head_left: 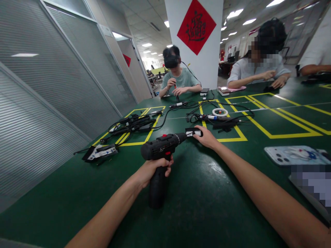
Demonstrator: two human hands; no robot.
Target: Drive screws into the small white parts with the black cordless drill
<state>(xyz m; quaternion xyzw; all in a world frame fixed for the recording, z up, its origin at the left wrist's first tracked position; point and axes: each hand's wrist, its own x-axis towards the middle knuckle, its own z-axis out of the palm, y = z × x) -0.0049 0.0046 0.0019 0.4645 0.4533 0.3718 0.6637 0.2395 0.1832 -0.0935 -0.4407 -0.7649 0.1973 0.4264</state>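
A black cordless drill (161, 146) with red switches is gripped round its handle by my left hand (157, 167). Its chuck points away and to the right. Just past the tip, my right hand (205, 137) pinches a small black piece with white labels (193, 132) by its right end. The drill's front end is at or very near the left part of that piece; whether they touch I cannot tell. The drill's battery base hangs low over the green table (201, 203) or rests on it.
Black cables and adapters (137, 122) lie in a heap at left, beside a labelled black pouch (99, 152). More cables and tools (217, 120) lie beyond my right hand, near a white tape roll (219, 112). A phone (294, 155) lies at right. Co-workers (181, 77) sit across the table.
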